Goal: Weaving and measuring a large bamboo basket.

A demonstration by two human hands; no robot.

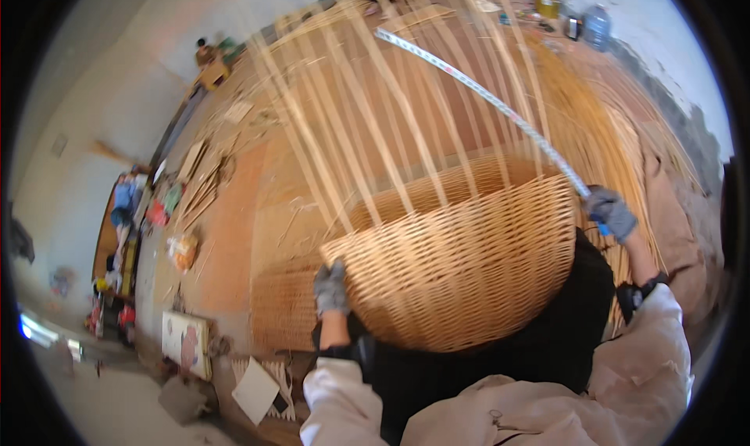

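Observation:
A half-woven wicker basket (pixel 461 266) rests against my lap, its long upright canes (pixel 367 110) fanning away from me. My left hand (pixel 331 288), in a grey glove, grips the basket's near left rim. At the right rim my right hand (pixel 612 211), also gloved, is closed on the end of a white measuring tape (pixel 476 86). The tape stretches up and left across the upright canes.
A flat woven mat (pixel 283 305) lies on the floor by my left knee. Bundles of cane (pixel 594 118) are piled to the right. Scraps, boards and coloured clutter (pixel 141 227) line the left wall. A water bottle (pixel 598 25) and a yellow can (pixel 548 3) stand far back.

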